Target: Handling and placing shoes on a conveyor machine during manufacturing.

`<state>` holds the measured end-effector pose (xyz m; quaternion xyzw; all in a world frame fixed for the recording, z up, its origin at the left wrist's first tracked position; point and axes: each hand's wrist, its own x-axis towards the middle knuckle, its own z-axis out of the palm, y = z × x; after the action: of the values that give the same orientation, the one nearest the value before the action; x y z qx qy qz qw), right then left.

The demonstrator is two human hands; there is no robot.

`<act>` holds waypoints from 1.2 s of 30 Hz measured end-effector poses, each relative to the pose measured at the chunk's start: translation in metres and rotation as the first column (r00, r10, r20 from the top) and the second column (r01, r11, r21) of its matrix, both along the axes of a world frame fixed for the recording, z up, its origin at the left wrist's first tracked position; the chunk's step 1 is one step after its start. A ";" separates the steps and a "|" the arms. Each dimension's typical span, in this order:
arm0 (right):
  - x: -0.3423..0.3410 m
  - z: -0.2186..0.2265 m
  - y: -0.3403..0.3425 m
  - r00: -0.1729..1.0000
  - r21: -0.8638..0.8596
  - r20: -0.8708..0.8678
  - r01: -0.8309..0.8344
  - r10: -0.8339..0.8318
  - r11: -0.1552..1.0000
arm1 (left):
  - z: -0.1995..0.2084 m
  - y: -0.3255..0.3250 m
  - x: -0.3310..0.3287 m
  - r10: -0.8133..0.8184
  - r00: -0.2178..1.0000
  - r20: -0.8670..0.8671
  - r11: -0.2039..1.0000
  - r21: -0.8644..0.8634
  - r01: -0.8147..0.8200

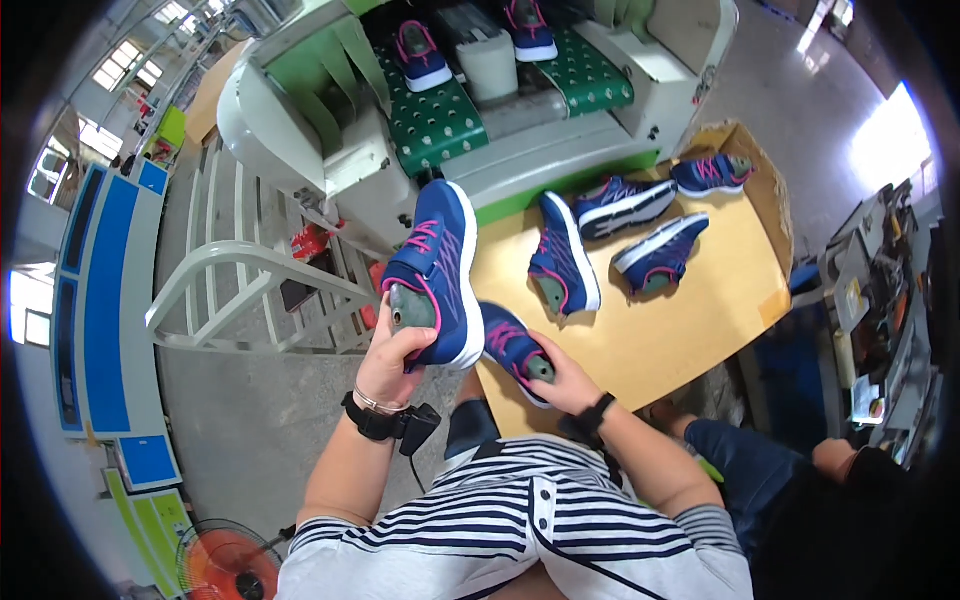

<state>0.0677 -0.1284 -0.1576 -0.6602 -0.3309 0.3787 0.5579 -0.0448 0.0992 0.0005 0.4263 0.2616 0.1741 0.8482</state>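
Observation:
My left hand (392,350) is closed around the heel end of a blue sneaker (438,270) with pink laces and a white sole, held up with its toe pointing away from me. A grey-green shoe last (412,308) fills its opening. To the right and lower, my right hand (568,382) grips the heel of a second blue sneaker (508,342), also with a last inside; its toe points up and left, partly behind the first shoe. Beyond it, another sneaker (568,250) lies on the tan board with several more like it.
Ahead stands a pale machine with green perforated conveyor belts (430,122) carrying sneakers. The tan board (690,330) has a raised cardboard edge (765,190). A white metal rack (215,290) stands left, an orange fan (232,565) lower left. Another person's hand (832,458) shows at right.

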 end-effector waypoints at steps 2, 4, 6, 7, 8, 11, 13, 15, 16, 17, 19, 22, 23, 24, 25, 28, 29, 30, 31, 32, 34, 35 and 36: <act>0.014 0.010 -0.028 0.988 -0.036 0.145 -0.045 0.050 0.998 | 0.015 -0.001 0.020 -0.005 0.997 0.077 1.000 0.021 0.004; 0.014 0.018 -0.044 0.932 -0.102 0.344 -0.084 0.115 0.991 | 0.026 0.006 0.055 0.007 0.993 0.115 0.998 0.066 -0.015; 0.005 0.012 -0.053 0.912 -0.135 0.407 0.001 0.054 0.991 | 0.034 0.018 0.101 0.024 0.989 0.146 0.990 0.135 -0.044; -0.002 0.012 -0.053 0.902 -0.166 0.432 0.061 0.017 0.984 | 0.036 0.028 0.127 0.033 0.988 0.152 0.985 0.165 -0.058; -0.007 0.010 -0.053 0.906 -0.143 0.422 0.097 -0.028 0.985 | 0.032 0.044 0.153 0.056 0.992 0.112 0.969 0.235 -0.081; -0.015 0.014 -0.050 0.957 -0.096 0.214 0.221 -0.197 0.971 | -0.005 0.098 0.220 0.349 0.935 -0.065 0.745 0.624 -0.235; -0.004 0.036 -0.053 0.912 -0.064 -0.104 0.392 -0.396 0.918 | 0.001 0.100 0.241 0.388 0.915 -0.106 0.627 0.758 -0.178; 0.017 0.075 -0.057 0.906 -0.079 -0.051 0.416 -0.420 0.906 | -0.001 0.116 0.245 0.278 0.957 0.087 0.688 0.677 -0.261; 0.030 0.095 -0.055 0.898 -0.056 -0.048 0.435 -0.438 0.899 | 0.002 0.118 0.243 0.275 0.954 0.116 0.742 0.605 -0.288; 0.045 0.111 -0.053 0.882 -0.037 -0.011 0.470 -0.471 0.882 | 0.004 0.116 0.241 0.275 0.950 0.144 0.792 0.527 -0.309; 0.081 0.148 -0.034 0.804 0.144 0.252 0.520 -0.539 0.842 | 0.004 0.104 0.222 0.241 0.926 0.289 0.804 0.475 -0.358; 0.144 0.188 0.015 0.646 0.385 0.328 0.575 -0.690 0.722 | -0.005 0.068 0.178 0.204 0.964 0.172 0.714 0.647 -0.267; 0.171 0.207 0.036 0.569 0.440 0.441 0.537 -0.694 0.720 | -0.002 0.047 0.167 0.191 0.966 0.175 0.715 0.649 -0.259; 0.192 0.222 0.060 0.554 0.448 0.448 0.540 -0.701 0.713 | -0.020 0.044 0.151 0.168 0.977 0.134 0.693 0.688 -0.214; 0.220 0.224 0.083 0.487 0.456 0.524 0.532 -0.699 0.713 | -0.042 0.040 0.140 0.133 0.987 0.091 0.677 0.719 -0.157; 0.332 0.155 0.135 0.408 0.457 0.612 0.517 -0.678 0.724 | -0.070 0.001 0.125 -0.020 0.967 -0.253 0.519 0.824 0.226; 0.346 0.153 0.149 0.226 0.534 0.643 0.552 -0.732 0.640 | -0.088 -0.004 0.114 -0.065 0.942 -0.328 0.467 0.825 0.320; 0.349 0.151 0.155 0.224 0.410 0.724 0.620 -0.652 0.669 | -0.100 -0.005 0.106 -0.076 0.937 -0.341 0.469 0.817 0.335; 0.333 0.152 0.166 0.269 0.398 0.640 0.685 -0.720 0.610 | -0.111 -0.001 0.096 -0.070 0.906 -0.418 0.504 0.769 0.394; 0.319 0.141 0.165 0.195 0.474 0.657 0.644 -0.728 0.600 | -0.120 -0.002 0.090 -0.092 0.867 -0.489 0.535 0.710 0.458; 0.286 0.105 0.142 0.113 0.484 0.736 0.601 -0.667 0.636 | -0.128 0.002 0.076 -0.078 0.816 -0.572 0.475 0.699 0.535; 0.265 0.079 0.122 0.108 0.420 0.796 0.608 -0.595 0.673 | -0.135 0.003 0.073 -0.073 0.794 -0.604 0.460 0.685 0.564; 0.248 0.058 0.095 0.160 0.229 0.882 0.677 -0.443 0.700 | -0.138 0.004 0.075 -0.104 0.786 -0.609 0.454 0.674 0.583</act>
<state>0.3157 -0.0334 -0.0992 -0.8830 -0.2587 -0.2361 0.3125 0.0298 0.1029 -0.1371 0.8516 0.2524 -0.0184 0.4589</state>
